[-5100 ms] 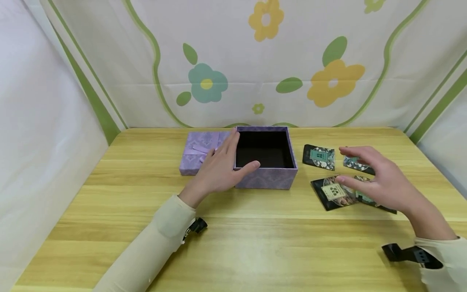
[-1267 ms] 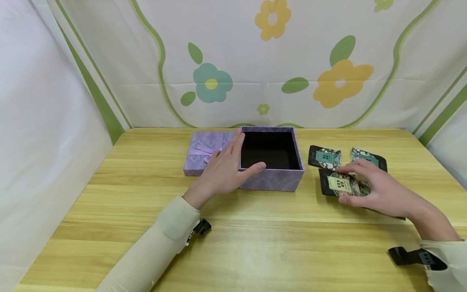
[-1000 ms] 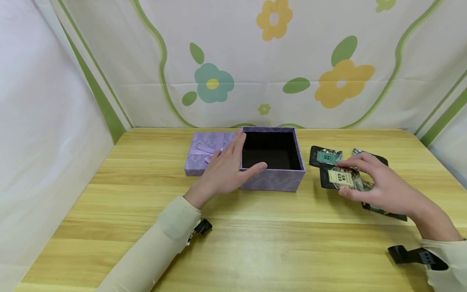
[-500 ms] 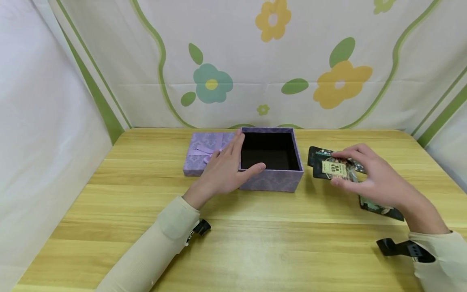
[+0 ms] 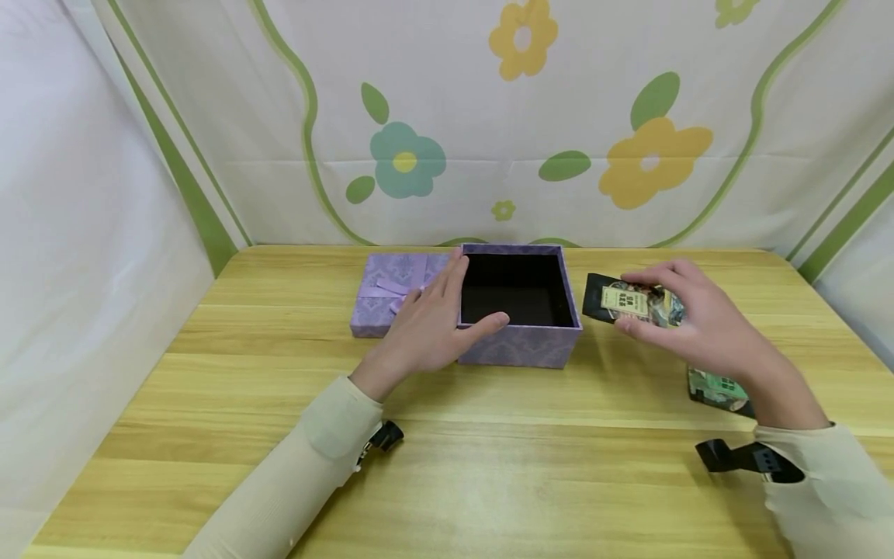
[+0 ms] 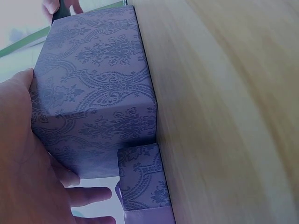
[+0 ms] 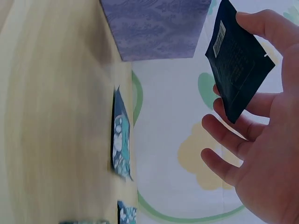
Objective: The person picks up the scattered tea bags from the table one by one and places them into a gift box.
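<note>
My right hand (image 5: 705, 326) pinches a flat dark sachet (image 5: 621, 299) with a cream label between thumb and fingers. It is raised over the table, just right of the open purple box (image 5: 520, 345). In the right wrist view, the plain black back of the sachet (image 7: 236, 65) shows a barcode. My left hand (image 5: 426, 330) lies with straight fingers along the box's left side, its thumb over the front rim. The left wrist view has that hand (image 6: 28, 154) against the patterned box wall (image 6: 93, 70). The black inside of the box shows nothing in it.
The purple lid (image 5: 391, 287) with a ribbon bow lies left of the box, partly behind my left hand. A green-labelled sachet (image 5: 719, 390) lies under my right wrist. Beyond, another floral sachet (image 7: 121, 140) rests on the wooden table (image 5: 461, 466). A flowered cloth (image 5: 489, 101) hangs behind.
My right hand has taken the cream-labelled sachet off the table and carried it up, back and left towards the box. The left hand stays at the box.
</note>
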`<action>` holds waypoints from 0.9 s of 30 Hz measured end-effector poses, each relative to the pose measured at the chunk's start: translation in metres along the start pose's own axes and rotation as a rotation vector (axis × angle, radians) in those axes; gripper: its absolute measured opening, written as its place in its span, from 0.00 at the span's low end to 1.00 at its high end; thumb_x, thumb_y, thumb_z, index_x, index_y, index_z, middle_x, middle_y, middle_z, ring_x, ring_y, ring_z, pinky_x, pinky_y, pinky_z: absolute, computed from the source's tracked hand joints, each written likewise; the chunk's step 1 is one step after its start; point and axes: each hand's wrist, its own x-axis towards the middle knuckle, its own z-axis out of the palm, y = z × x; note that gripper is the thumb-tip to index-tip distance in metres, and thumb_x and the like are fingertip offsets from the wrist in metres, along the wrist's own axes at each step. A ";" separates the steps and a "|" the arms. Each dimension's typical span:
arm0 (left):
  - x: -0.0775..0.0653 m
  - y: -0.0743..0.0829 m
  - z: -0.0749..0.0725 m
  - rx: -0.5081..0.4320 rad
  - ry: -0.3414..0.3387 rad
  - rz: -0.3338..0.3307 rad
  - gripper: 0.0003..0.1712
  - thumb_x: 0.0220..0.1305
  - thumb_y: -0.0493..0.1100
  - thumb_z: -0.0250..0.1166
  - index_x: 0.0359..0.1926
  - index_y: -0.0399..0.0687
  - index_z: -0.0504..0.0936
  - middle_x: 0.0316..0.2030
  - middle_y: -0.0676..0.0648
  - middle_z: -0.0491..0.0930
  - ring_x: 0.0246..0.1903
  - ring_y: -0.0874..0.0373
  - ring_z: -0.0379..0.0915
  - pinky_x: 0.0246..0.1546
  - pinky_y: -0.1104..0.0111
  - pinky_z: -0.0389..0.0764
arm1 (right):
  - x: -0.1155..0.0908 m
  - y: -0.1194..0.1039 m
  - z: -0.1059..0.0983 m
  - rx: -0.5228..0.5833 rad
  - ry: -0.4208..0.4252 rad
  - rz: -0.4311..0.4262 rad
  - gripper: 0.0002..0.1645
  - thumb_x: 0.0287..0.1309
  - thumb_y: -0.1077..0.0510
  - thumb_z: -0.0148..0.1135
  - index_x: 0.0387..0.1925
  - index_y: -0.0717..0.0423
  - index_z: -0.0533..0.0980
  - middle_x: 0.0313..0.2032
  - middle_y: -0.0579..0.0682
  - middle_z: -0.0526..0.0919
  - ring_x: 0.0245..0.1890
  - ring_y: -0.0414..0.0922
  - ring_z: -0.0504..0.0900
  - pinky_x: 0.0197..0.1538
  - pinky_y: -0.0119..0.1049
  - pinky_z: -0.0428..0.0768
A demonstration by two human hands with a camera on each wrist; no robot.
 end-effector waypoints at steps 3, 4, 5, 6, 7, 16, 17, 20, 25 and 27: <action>0.001 0.000 0.000 0.000 0.003 0.003 0.64 0.67 0.86 0.47 0.87 0.60 0.31 0.87 0.58 0.28 0.86 0.52 0.43 0.81 0.35 0.48 | 0.005 -0.005 0.001 -0.007 0.014 0.006 0.40 0.62 0.47 0.77 0.72 0.52 0.75 0.62 0.56 0.72 0.62 0.58 0.70 0.60 0.62 0.66; 0.001 0.000 0.001 -0.001 0.005 0.003 0.64 0.67 0.86 0.47 0.87 0.60 0.31 0.87 0.57 0.28 0.86 0.52 0.43 0.81 0.35 0.48 | 0.007 -0.007 0.002 -0.011 0.019 0.007 0.40 0.61 0.46 0.77 0.72 0.52 0.75 0.62 0.56 0.73 0.62 0.58 0.71 0.59 0.61 0.66; 0.001 0.000 0.001 -0.002 0.006 0.003 0.64 0.67 0.86 0.47 0.87 0.60 0.31 0.87 0.57 0.28 0.86 0.51 0.43 0.81 0.35 0.48 | 0.009 -0.008 0.003 -0.012 0.022 0.007 0.40 0.61 0.46 0.78 0.71 0.52 0.76 0.61 0.56 0.73 0.61 0.58 0.71 0.59 0.59 0.66; 0.001 0.000 0.001 -0.002 0.006 0.002 0.64 0.67 0.86 0.47 0.87 0.60 0.31 0.87 0.58 0.28 0.86 0.51 0.44 0.82 0.35 0.48 | 0.011 -0.010 0.004 -0.013 0.024 0.008 0.40 0.61 0.45 0.77 0.71 0.52 0.76 0.61 0.56 0.73 0.61 0.57 0.70 0.58 0.58 0.66; 0.001 0.000 0.001 -0.001 0.007 0.002 0.64 0.67 0.86 0.47 0.87 0.60 0.31 0.87 0.59 0.28 0.86 0.51 0.44 0.82 0.35 0.48 | 0.013 -0.011 0.005 -0.015 0.025 0.007 0.40 0.62 0.44 0.77 0.71 0.52 0.76 0.60 0.56 0.73 0.60 0.56 0.70 0.57 0.56 0.66; 0.002 -0.001 0.002 0.005 0.006 0.004 0.65 0.67 0.86 0.47 0.87 0.60 0.31 0.86 0.61 0.26 0.86 0.51 0.45 0.82 0.35 0.48 | 0.029 -0.029 0.014 0.026 0.042 -0.041 0.39 0.62 0.44 0.77 0.71 0.51 0.77 0.61 0.52 0.74 0.62 0.53 0.72 0.60 0.52 0.67; 0.002 -0.001 0.002 0.007 0.006 0.003 0.65 0.67 0.86 0.47 0.87 0.60 0.31 0.85 0.62 0.25 0.85 0.51 0.45 0.82 0.35 0.48 | 0.031 -0.030 0.015 0.031 0.042 -0.044 0.40 0.61 0.44 0.78 0.71 0.51 0.77 0.61 0.52 0.74 0.63 0.54 0.72 0.61 0.54 0.68; 0.003 -0.001 0.003 0.008 0.006 0.003 0.65 0.66 0.87 0.46 0.87 0.60 0.31 0.85 0.62 0.24 0.85 0.51 0.46 0.82 0.35 0.48 | 0.035 -0.033 0.017 0.037 0.041 -0.051 0.40 0.61 0.44 0.78 0.71 0.51 0.77 0.63 0.52 0.74 0.65 0.54 0.73 0.63 0.56 0.68; 0.003 -0.001 0.003 -0.001 0.001 0.001 0.65 0.66 0.87 0.46 0.87 0.60 0.30 0.85 0.62 0.24 0.85 0.49 0.48 0.82 0.36 0.49 | 0.042 -0.037 0.021 0.048 0.035 -0.064 0.40 0.60 0.45 0.78 0.72 0.51 0.77 0.65 0.54 0.74 0.65 0.55 0.73 0.64 0.59 0.69; 0.004 -0.001 0.003 -0.002 -0.002 -0.001 0.65 0.66 0.87 0.46 0.87 0.61 0.30 0.85 0.62 0.24 0.84 0.48 0.50 0.82 0.36 0.49 | 0.044 -0.038 0.022 0.051 0.034 -0.071 0.40 0.60 0.45 0.78 0.72 0.51 0.77 0.66 0.54 0.74 0.66 0.55 0.73 0.64 0.60 0.70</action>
